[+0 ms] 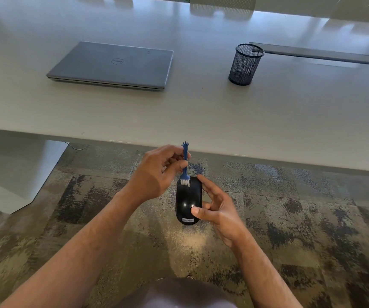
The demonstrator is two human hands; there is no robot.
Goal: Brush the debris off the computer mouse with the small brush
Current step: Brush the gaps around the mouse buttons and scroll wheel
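Observation:
A black computer mouse (pixel 187 200) with a white label at its near end is held in the air over the carpet, in front of the table's edge. My right hand (pixel 217 207) grips it from the right side, thumb on top. My left hand (pixel 157 174) pinches the thin handle of a small blue brush (pixel 185 161), which stands nearly upright. Its white bristles rest on the far left end of the mouse. The top of the handle is shaped like a tiny hand.
A pale grey table (pixel 201 112) spans the view beyond my hands. On it lie a closed grey laptop (pixel 112 65) at the left and a black mesh pen cup (pixel 245 64) at the right. A dark cable slot (pixel 316 54) sits behind the cup. Patterned carpet (pixel 290 218) lies below.

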